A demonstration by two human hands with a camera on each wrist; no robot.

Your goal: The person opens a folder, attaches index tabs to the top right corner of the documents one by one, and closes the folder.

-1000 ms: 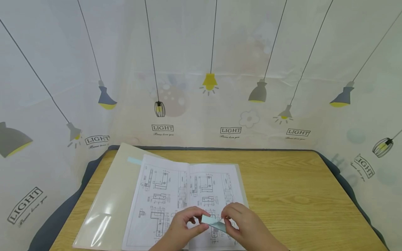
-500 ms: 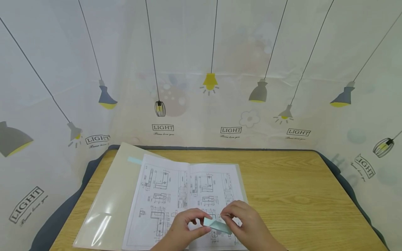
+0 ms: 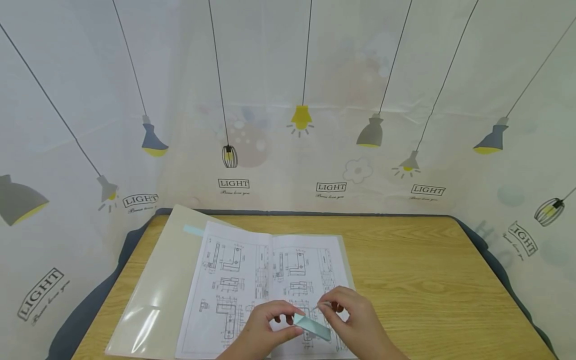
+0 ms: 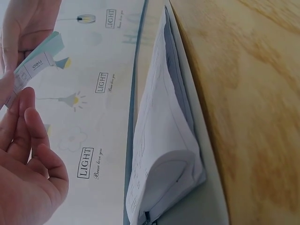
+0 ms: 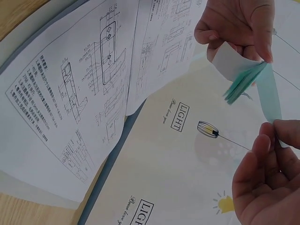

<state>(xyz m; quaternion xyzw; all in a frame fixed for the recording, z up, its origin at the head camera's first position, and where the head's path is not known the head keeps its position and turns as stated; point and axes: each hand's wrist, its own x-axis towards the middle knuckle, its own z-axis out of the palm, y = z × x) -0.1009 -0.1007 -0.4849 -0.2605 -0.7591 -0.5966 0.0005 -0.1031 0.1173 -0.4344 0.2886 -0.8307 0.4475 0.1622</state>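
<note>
My left hand (image 3: 265,325) pinches a small pad of teal sticky notes (image 3: 313,327) between thumb and fingers, above the open drawings. In the left wrist view the pad shows a white printed label (image 4: 35,66). My right hand (image 3: 353,320) pinches the end of a single teal sticky strip (image 5: 269,96). In the right wrist view this strip runs from the fingertips of my right hand up to the left hand's thumb, beside the fanned pad. Beneath both hands lie open pages of technical drawings (image 3: 238,270).
A clear-covered folder (image 3: 148,295) lies under the drawings on the left. On it, a pale blue strip (image 3: 193,230) shows beside the pages. Bare wooden tabletop (image 3: 427,280) extends to the right. A lamp-printed curtain (image 3: 279,165) surrounds the table.
The pad has tilted, its free end swinging down to the right. My right fingertips have drawn up and away from the pad with the strip's end. The drawings have stayed put.
</note>
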